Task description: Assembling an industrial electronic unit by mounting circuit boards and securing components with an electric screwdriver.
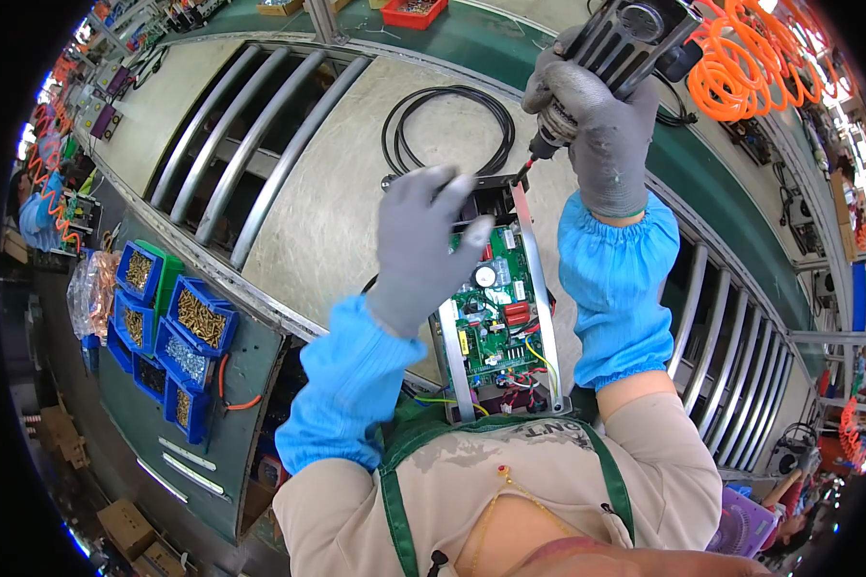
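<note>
In my right hand (pixel 601 135), in a grey glove, is a black power screwdriver (pixel 635 38), the fingers wrapped round its lower body. Its red-tipped bit points down at the far right corner of an open electronic unit, where a metal side rail (pixel 539 279) meets the black end panel (pixel 491 197). Whether the bit touches a screw is too small to tell. Inside the unit lies a green circuit board (pixel 496 308) with red and white parts and wires. My gloved left hand (pixel 423 240) is over the unit's far left side, fingers apart, hiding part of it.
A coiled black cable (pixel 443 91) lies beyond the unit. Metal rollers (pixel 269 144) flank the worktop on both sides. Blue bins (pixel 202 317) of screws and small parts stand on a side table at left. An orange coiled hose (pixel 741 67) hangs at the upper right.
</note>
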